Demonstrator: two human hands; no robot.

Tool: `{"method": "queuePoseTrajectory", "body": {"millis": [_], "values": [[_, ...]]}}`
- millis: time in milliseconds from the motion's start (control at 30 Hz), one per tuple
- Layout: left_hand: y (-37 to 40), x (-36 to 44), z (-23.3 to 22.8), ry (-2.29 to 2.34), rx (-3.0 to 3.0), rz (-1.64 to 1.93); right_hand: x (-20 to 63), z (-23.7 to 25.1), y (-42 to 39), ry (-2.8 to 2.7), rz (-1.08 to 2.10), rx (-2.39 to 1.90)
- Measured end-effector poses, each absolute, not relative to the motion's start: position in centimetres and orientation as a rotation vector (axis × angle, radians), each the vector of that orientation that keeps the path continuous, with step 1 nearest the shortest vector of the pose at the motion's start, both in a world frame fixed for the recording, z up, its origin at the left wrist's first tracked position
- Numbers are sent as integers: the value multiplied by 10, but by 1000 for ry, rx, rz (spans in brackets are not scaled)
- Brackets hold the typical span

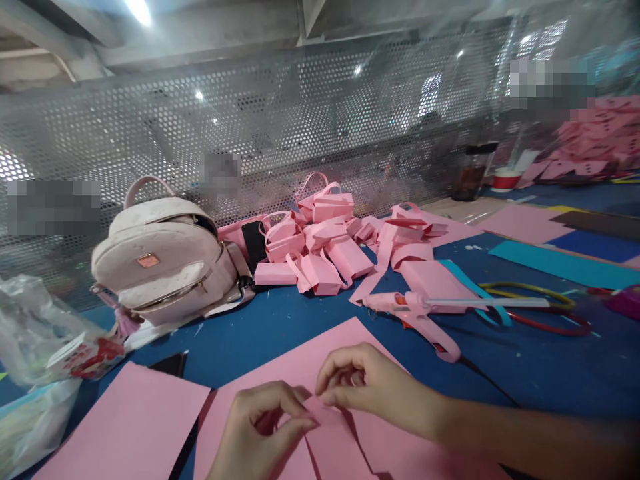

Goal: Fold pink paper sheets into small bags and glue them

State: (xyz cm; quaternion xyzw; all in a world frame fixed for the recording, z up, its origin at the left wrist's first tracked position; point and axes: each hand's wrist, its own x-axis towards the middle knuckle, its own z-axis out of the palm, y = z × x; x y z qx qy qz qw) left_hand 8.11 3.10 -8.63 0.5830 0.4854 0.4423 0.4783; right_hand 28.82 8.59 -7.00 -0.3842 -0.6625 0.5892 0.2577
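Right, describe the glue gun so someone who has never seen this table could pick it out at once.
Start at the blue table and find the heap of pink paper bags at its middle. Just right of and nearer than the heap lies the glue gun, on its side beyond the right hand. It alone is hard pink plastic with a pistol grip and a clear stick out its back.

Pink paper strip (327, 427), flat, pinched

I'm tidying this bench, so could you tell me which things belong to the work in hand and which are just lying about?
In hand: pink paper sheet, left hand, right hand.
Lying about: backpack, glue gun, folded pink boxes, plastic bag.
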Motion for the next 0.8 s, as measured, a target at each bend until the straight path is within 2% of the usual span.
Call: {"method": "queuePoseTrajectory", "body": {"millis": [267,533,800], "values": [[29,80,-89,1110,1519,1083,289,-63,94,-1904,1741,-1028],[31,82,-90,1140,1487,994,285,-69,83,-2014,1466,-1102],[32,86,-82,1197,1387,972,286,-67,83,-2088,1366,-1081]]}}
